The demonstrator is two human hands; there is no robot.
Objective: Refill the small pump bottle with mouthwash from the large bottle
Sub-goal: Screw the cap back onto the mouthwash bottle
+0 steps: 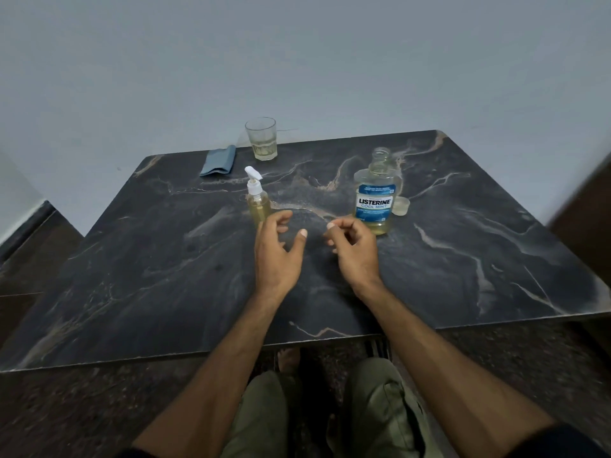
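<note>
Both hands empty, left hand (277, 252) spread near small pump bottle (257, 201), right hand (353, 247) loosely curled near uncapped large bottle (375, 196); pump apparently seated, so steady base, unscrew first.

Single head-worn view, forward and down over the table (165, 292)

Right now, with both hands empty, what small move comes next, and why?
Probably the left hand grips the small clear pump bottle beside it to unscrew its white pump: that pump is still on, while the large blue-labelled mouthwash bottle already stands uncapped.
</note>
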